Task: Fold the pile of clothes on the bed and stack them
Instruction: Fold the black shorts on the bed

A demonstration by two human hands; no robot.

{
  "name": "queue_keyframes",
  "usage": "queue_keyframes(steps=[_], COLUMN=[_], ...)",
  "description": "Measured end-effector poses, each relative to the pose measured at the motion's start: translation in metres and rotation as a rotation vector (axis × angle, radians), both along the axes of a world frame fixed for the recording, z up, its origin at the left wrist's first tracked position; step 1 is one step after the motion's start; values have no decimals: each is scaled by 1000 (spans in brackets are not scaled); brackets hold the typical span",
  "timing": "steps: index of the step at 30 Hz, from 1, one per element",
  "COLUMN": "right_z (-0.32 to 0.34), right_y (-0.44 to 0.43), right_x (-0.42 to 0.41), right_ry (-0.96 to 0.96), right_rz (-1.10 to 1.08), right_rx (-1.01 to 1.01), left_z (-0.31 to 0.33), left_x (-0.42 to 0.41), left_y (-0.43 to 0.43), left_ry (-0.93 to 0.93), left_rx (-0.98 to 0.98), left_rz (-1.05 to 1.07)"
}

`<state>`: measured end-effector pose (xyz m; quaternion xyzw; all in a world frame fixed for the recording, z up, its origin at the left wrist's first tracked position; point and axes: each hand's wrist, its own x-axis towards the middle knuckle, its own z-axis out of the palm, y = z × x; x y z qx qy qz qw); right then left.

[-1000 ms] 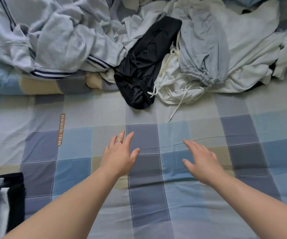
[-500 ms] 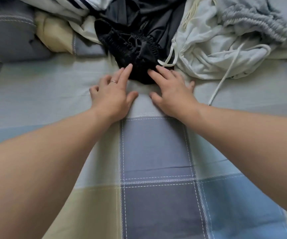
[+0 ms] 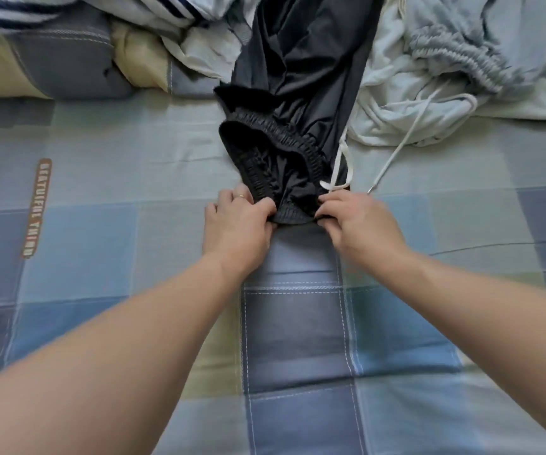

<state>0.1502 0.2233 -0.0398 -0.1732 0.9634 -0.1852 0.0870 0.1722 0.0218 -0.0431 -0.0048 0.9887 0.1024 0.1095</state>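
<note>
Black trousers point(image 3: 301, 77) with a gathered elastic waistband point(image 3: 274, 149) stretch from the clothes pile toward me across the checked bedsheet point(image 3: 133, 231). My left hand point(image 3: 235, 224), with a ring on one finger, pinches the near edge of the waistband on its left side. My right hand point(image 3: 360, 221) pinches the same edge on its right side. Both hands sit close together at the middle of the bed.
A white garment point(image 3: 396, 103) with a long drawstring point(image 3: 393, 159) lies right of the trousers, a grey elastic-waist garment point(image 3: 461, 50) on top of it. Striped light clothes point(image 3: 173, 14) and a checked pillow point(image 3: 61, 64) lie at the back left.
Both hands reached from the bare sheet to the black trousers, took hold of the waistband, and pulled it toward me out of the pile.
</note>
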Motion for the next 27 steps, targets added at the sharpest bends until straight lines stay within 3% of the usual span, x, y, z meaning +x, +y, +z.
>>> queue_keyframes(steps=[4,8,11,14,16,18,21,23,27], right_z=[16,43,66,69,59,49,32,24,35], right_y=[31,39,26,1,-23,-53,-93,-105,-98], right_x=[100,161,157,133,116,100,87,82,78], right_ry=[-148,-509,-564,-384,-239,-223,-362,-392,-405], right_rz=[101,316,231,134,186,246,263,207,154], right_rx=[99,303,258,140,70,100,291,349,270], left_z=[16,22,22,21,19,17,11,6,25], left_x=[105,182,209,210,205,203,204,209,219], left_y=[15,16,8,10,13,18,26,32,32], left_ry=[-231,-521,-687,-652,-653,-693,-709,-688,-616], left_rx=[54,100,411,746,855,966,1047,1006,879], left_rz=[-73,-111,191,738,940,984,928,895,853])
